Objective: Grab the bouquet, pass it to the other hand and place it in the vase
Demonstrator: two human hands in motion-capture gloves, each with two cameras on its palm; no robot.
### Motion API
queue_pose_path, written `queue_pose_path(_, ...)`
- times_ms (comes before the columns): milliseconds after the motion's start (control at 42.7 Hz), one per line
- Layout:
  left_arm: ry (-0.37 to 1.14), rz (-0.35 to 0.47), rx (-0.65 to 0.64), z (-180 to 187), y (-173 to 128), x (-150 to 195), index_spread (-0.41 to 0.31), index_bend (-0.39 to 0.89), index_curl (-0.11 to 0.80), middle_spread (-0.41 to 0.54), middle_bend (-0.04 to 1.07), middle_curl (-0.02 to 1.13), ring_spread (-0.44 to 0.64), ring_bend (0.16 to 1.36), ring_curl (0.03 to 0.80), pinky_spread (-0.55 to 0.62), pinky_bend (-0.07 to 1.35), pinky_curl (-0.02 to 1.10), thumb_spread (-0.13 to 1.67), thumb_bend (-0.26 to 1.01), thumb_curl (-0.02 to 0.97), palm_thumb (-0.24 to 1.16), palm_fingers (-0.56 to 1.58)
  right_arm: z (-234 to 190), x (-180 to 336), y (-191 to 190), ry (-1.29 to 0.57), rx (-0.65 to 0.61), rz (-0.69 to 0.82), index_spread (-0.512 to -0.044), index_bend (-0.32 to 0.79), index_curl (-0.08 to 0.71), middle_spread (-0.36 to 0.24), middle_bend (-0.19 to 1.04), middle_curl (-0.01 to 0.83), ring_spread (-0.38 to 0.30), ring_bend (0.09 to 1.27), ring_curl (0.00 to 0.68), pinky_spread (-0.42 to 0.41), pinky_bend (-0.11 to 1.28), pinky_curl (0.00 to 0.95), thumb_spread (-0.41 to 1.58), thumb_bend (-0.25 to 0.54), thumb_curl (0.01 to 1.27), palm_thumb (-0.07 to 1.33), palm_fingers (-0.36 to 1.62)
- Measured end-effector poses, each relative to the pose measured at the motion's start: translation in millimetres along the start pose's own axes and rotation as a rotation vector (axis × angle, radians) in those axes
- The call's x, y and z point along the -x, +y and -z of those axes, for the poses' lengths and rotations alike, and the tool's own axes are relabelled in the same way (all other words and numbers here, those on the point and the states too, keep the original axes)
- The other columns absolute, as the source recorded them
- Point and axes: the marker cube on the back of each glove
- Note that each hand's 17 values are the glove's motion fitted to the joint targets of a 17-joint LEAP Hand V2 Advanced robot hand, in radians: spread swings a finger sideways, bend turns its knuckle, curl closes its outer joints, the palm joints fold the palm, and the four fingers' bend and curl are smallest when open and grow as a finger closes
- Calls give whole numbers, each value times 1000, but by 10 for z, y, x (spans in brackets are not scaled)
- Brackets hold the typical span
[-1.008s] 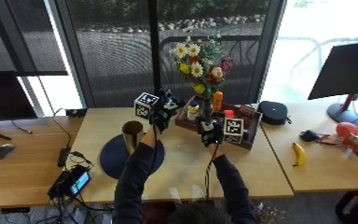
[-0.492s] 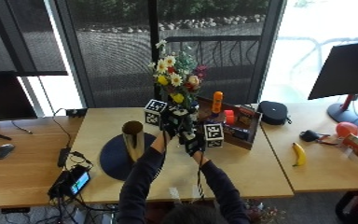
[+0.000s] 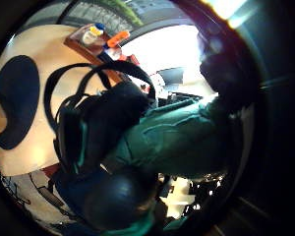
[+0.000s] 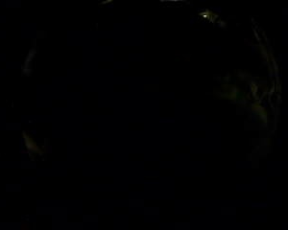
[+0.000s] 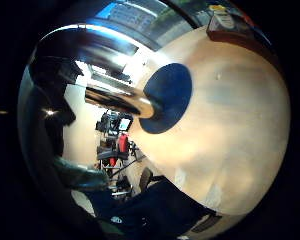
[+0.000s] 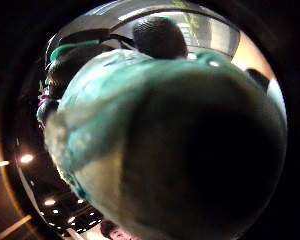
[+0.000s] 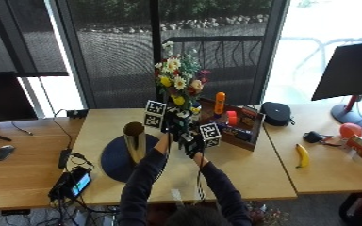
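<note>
A: Where is the bouquet [image 7: 180,87] at this moment?

B: It stands upright in the air above the middle of the counter [image 7: 250,165], toward its far edge. Both hands meet at the wrapped stems. The left hand [image 7: 168,123] is at the stems a little higher, and the right hand [image 7: 193,143] is just below it.

A: What is the state of each grip?

B: In the right thumb side palm view the green wrap fills almost the whole picture, and the outside view shows the right hand closed around the stems, so I judge it holds the bouquet. The left hand touches the stems too, but I cannot tell if its fingers are closed on them; its thumb side view is fully dark.

A: And the vase?

B: The vase [image 7: 135,141] stands on a dark round mat [image 7: 115,162] near the left side of the counter, just beside the left forearm. Its mouth is open and nothing is in it.

A: What could go wrong from here?

B: I think the handover is the weak point. If one hand lets go before the other one holds well, the bouquet can slide down or tip over. Also the left arm is close to the vase, so a sideways move can knock it down. The mouth looks narrow for the wrap, so the stems may catch on the rim.

A: Is any writing readable?

B: No. The tray [image 7: 241,129] at the far edge has bottles, but their labels are too small to read.
</note>
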Motion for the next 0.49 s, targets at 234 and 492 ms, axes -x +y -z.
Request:
queue_pose_path(234, -95, -60, -92, 29, 68, -335, -190, 310, 465, -229, 536, 520, -261, 538, 359, -7, 150, 240, 693, 18, 564, 988, 992, 121, 192, 4, 12, 49, -5, -242, 216, 572, -145, 595, 540, -195, 811, 480, -283, 645, 444, 718, -45, 681, 760, 1174)
queue_pose_path(492, -81, -95, -196, 246, 96, -932, -207, 254, 493, -246, 490, 528, -283, 497, 382, -64, 146, 266, 552, -21, 632, 1026, 1029, 330, 440, -11, 51, 13, 43, -258, 132, 487, -150, 413, 475, -198, 613, 415, -198, 471, 382, 951, -58, 554, 608, 1053)
